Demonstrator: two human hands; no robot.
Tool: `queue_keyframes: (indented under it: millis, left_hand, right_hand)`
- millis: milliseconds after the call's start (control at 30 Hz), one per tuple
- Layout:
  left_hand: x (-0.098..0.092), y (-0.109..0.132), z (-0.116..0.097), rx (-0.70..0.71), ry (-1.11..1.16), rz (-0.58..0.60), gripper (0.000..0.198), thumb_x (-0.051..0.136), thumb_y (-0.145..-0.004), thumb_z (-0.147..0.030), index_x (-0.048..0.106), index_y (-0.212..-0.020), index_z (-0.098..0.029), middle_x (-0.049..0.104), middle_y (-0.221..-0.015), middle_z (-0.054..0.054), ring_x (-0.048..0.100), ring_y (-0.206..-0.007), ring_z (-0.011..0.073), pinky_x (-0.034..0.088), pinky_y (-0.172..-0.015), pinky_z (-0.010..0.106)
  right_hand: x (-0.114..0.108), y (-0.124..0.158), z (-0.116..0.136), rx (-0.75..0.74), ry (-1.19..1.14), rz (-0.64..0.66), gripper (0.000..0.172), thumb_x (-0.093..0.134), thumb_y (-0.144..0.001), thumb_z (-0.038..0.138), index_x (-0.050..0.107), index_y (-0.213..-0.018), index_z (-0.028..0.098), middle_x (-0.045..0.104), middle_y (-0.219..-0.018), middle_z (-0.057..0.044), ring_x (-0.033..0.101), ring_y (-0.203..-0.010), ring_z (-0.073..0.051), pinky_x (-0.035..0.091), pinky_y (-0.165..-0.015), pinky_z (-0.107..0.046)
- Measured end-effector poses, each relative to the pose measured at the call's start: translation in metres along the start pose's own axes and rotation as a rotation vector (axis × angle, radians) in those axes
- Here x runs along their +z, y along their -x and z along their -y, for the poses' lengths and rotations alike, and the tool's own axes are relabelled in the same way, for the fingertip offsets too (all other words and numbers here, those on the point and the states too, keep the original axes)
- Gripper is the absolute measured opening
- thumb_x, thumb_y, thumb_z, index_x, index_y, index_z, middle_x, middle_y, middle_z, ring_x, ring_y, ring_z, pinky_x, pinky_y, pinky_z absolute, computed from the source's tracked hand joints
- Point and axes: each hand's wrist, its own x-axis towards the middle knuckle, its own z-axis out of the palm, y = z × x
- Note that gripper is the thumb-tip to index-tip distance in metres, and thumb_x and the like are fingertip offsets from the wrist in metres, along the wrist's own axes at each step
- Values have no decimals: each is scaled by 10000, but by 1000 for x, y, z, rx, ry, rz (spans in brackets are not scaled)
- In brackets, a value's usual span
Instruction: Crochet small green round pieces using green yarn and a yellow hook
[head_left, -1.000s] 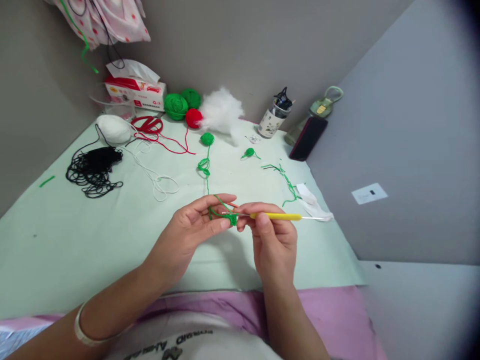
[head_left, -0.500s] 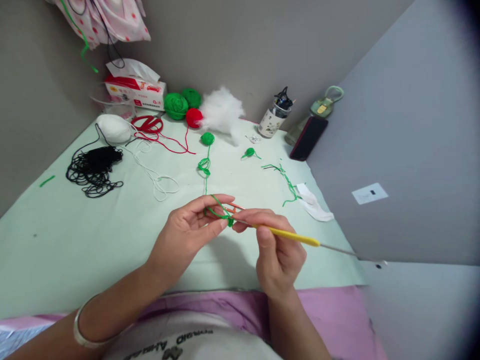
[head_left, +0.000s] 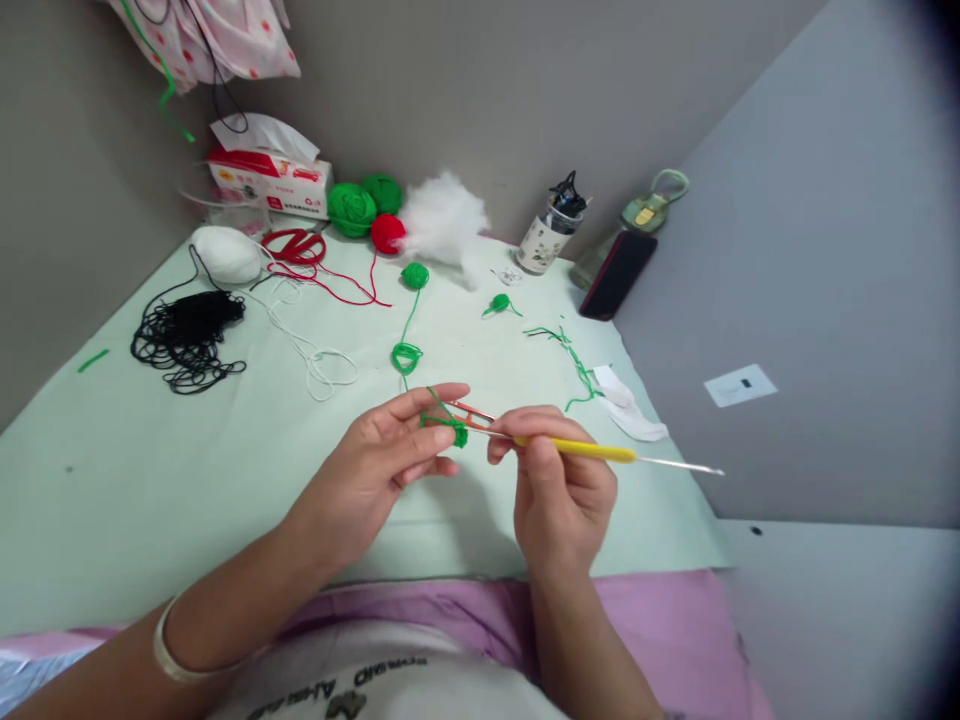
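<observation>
Left hand (head_left: pixel 367 455), half-curled: pinches one green crochet piece (head_left: pixel 461 437). Right hand (head_left: pixel 561 490), fingers closed: grips one yellow-handled hook (head_left: pixel 604 451), at the piece's three o'clock.

We have free passage over the desk (head_left: pixel 150 490) at front left, bounded rearward by black yarn (head_left: pixel 193 322), while the green yarn loop (head_left: pixel 406 350) obstructs straight ahead.

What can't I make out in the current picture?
Head view, green yarn piece: stitches too small; left hand partly covers it.
Head view, yellow-handled hook: working tip too small to place among the stitches.
Head view, green bottle: lower part partly behind the phone.
Head view, spotted cloth: cut off by the top edge.
</observation>
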Motion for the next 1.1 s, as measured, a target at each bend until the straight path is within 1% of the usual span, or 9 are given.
queue_keyframes:
  millis: [100, 200, 300, 400, 500, 567, 633, 767, 1100]
  left_hand:
    - [1, 2, 2, 81, -125, 14, 319, 861, -850, -265, 828, -1167, -284, 728, -909, -9, 573, -718, 94, 525, -777, 239]
    - [1, 2, 5, 151, -169, -11, 326, 871, -851, -284, 826, -1173, -300, 741, -930, -3, 645, -899, 140, 507, -817, 231]
    - [2, 1, 7, 136, -112, -29, 363, 879, -846, -299, 817, -1203, -309, 726, -892, -17, 626, -838, 116, 487, -749, 204]
    - [1, -1, 6, -3, 9, 22, 355, 871, -851, -292, 823, -1201, -259, 675, -795, -34, 536, -666, 70, 505, -742, 207]
    - [0, -4, 3, -69, 106, 34, 266, 865, -834, -235, 850, -1097, -195, 667, -782, -27, 560, -665, 72, 549, -848, 251]
    - [0, -5, 1, -13, 91, 4, 232, 864, -825, -210, 854, -1057, -203, 713, -841, -12, 628, -751, 99, 548, -882, 261]
    - [1, -5, 1, 60, 17, 9, 231, 860, -835, -217, 849, -1065, -228, 756, -878, -6, 663, -809, 119, 536, -897, 263]
    - [1, -1, 4, 130, -102, 44, 283, 864, -854, -248, 829, -1134, -275, 805, -950, 0, 705, -930, 156, 525, -930, 284]
    - [-2, 0, 3, 148, -164, 41, 328, 848, -882, -284, 790, -1205, -285, 805, -1005, 0, 718, -987, 165, 523, -953, 296]
  right_hand:
    - [3, -2, -1, 18, -34, 58, 198, 607, -1041, 216, 797, -1065, 265, 778, -972, -46, 716, -828, -180, 610, -667, -326]
    - [4, 2, -3, -42, 94, 61, 232, 601, -1035, 171, 785, -1124, 282, 790, -973, -39, 739, -846, -189, 639, -719, -352]
    - [3, 8, -5, -216, 362, 106, 331, 615, -1010, 109, 762, -1230, 306, 782, -1081, -59, 764, -965, -212, 661, -808, -373]
    - [0, 9, -4, -326, 495, 125, 379, 633, -987, 75, 762, -1257, 306, 769, -1160, -78, 758, -1039, -225, 657, -847, -374]
    - [-2, 4, -3, -148, 245, 18, 293, 610, -1011, 105, 788, -1147, 294, 767, -998, -45, 738, -864, -187, 639, -739, -344]
    - [-1, 0, -3, 4, 12, -33, 241, 601, -1033, 160, 798, -1083, 289, 745, -936, -26, 693, -741, -152, 608, -659, -316]
    - [1, -2, -4, 106, -143, 4, 199, 624, -1034, 213, 809, -1050, 282, 743, -950, -32, 684, -760, -149, 594, -647, -302]
    - [7, -1, -7, 142, -188, 47, 179, 657, -1021, 230, 826, -1049, 283, 783, -1009, -50, 703, -908, -172, 593, -689, -293]
    - [3, 0, -8, 279, -296, 30, 171, 647, -1037, 283, 818, -1039, 276, 799, -1013, -35, 711, -813, -138, 594, -723, -291]
